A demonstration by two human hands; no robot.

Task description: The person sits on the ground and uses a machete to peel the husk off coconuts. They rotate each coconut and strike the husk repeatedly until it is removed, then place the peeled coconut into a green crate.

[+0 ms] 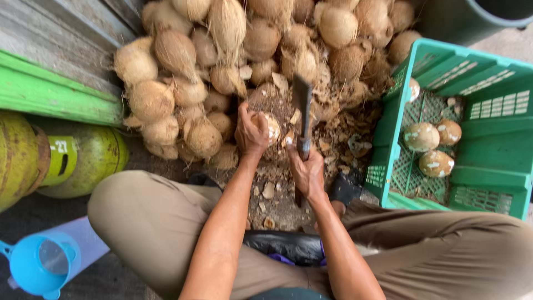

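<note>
Coconut (270, 126) half-hidden under left hand (251, 132).

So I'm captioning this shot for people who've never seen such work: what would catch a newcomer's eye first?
First, the big heap of husked brown coconuts piled across the top of the view. Below it at centre, the left hand steadies one coconut on the chip-strewn ground while the right hand grips a cleaver beside it. At right, a green plastic crate holds a few peeled, pale coconuts.

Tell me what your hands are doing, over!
Left hand steadies coconut. Right hand grips cleaver, blade up. Husk pile crowds behind.
</note>
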